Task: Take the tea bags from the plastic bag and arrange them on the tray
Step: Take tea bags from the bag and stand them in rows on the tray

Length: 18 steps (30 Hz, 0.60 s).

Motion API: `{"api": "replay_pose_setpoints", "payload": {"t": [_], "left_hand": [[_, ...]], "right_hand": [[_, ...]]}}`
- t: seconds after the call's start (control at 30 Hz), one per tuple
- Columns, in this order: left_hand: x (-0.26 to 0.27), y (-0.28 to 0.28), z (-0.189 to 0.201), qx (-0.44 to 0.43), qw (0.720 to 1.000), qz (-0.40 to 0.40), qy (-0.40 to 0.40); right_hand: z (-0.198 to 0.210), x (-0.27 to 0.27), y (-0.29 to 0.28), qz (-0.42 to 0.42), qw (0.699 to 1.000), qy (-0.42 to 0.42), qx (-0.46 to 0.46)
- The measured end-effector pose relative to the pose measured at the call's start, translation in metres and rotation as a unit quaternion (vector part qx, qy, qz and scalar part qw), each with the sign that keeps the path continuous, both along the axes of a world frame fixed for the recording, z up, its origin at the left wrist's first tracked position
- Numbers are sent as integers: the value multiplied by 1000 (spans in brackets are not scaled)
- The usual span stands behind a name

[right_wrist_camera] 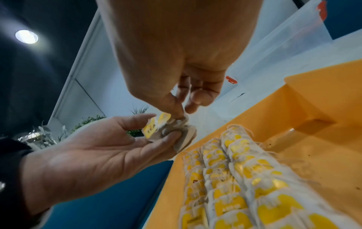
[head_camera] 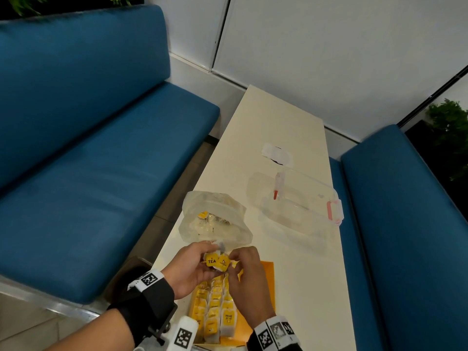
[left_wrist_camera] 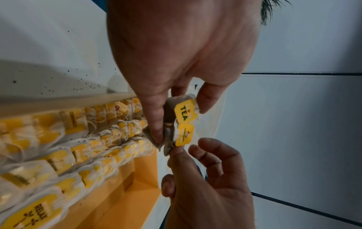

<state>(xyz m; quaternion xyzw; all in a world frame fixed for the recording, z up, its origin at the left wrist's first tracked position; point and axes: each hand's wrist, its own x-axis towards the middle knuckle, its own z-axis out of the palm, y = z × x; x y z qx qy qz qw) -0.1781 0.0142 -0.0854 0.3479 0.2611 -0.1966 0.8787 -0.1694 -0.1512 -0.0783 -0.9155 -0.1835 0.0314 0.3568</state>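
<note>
Two tea bags [head_camera: 217, 260] with yellow tags, one printed TEA [left_wrist_camera: 184, 113], are held above the far end of the orange tray [head_camera: 266, 279]. My left hand [head_camera: 206, 259] pinches them between thumb and fingers. My right hand [head_camera: 234, 262] pinches the second tea bag [left_wrist_camera: 185, 134] at its near edge. Rows of tea bags [head_camera: 217, 312] lie overlapped along the left side of the tray [right_wrist_camera: 293, 108]. The clear plastic bag [head_camera: 215, 219] stands open just beyond my hands, with more tea bags inside.
A clear plastic box [head_camera: 298, 201] with red latches sits on the cream table [head_camera: 286, 117] to the right of the bag. A small white wrapper [head_camera: 277, 154] lies beyond it. Blue benches [head_camera: 101, 173] flank the narrow table on both sides.
</note>
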Motion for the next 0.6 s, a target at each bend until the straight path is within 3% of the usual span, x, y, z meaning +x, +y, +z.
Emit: {"api": "replay_pose_setpoints", "payload": {"t": [0.23, 0.4, 0.6], "left_hand": [[0, -1, 3, 14, 1000, -5, -8], [0, -3, 1, 11, 1000, 4, 1], [-1, -3, 0, 16, 1000, 12, 1]], "right_hand": [[-4, 0, -4, 72, 997, -32, -14], [-3, 3, -3, 21, 999, -32, 19], [7, 7, -7, -51, 991, 77, 99]]}}
